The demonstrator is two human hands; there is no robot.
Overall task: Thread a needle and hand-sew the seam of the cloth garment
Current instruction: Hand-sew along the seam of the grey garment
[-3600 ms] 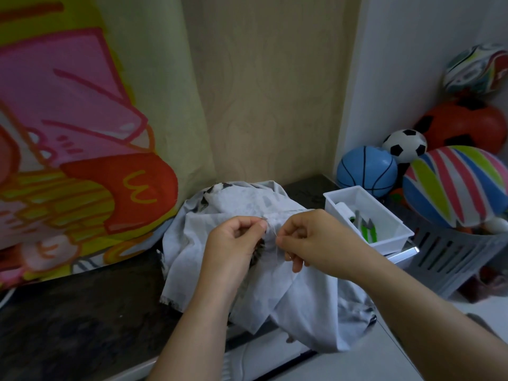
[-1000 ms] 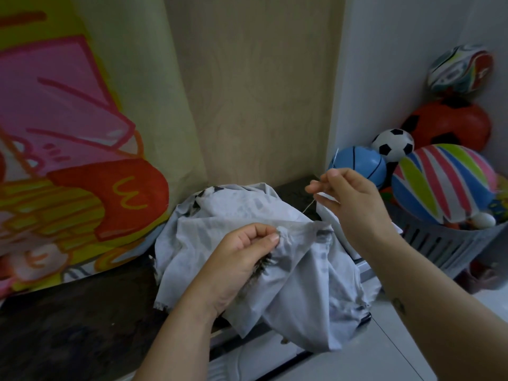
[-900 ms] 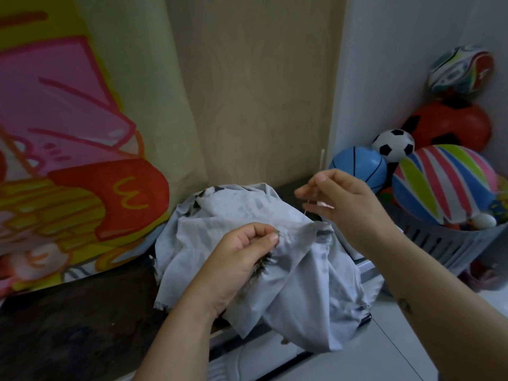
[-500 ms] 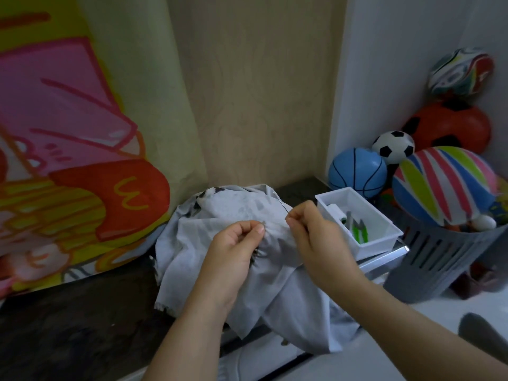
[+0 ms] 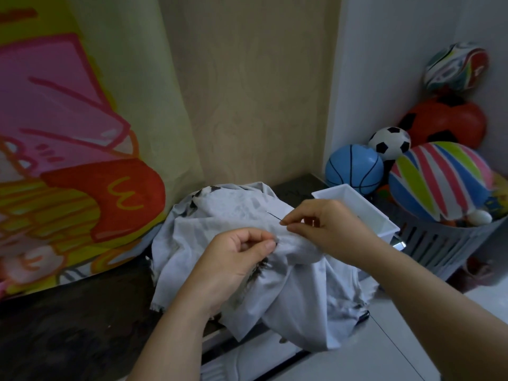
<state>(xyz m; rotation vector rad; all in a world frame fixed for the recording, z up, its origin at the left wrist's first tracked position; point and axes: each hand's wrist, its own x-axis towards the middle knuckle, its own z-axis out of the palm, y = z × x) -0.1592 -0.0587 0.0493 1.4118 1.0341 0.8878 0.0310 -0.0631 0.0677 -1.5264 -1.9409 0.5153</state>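
left fingers (image 5: 259,234) pinch cloth (image 5: 189,243), right fingers (image 5: 298,229) needle (image 5: 273,216)

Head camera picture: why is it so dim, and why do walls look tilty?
Head view: dim, soft, glare-free light, so the dark countertop loses detail. Head view: the wide lens, aimed down, makes the wall edges lean. Head view: the thin dark needle pinched by the right hand looks sharp but tiny against the pale grey cloth garment.

Dim, flat indoor light; brighter at right; wide-angle bending at edges; soft shadows, slight softness overall.
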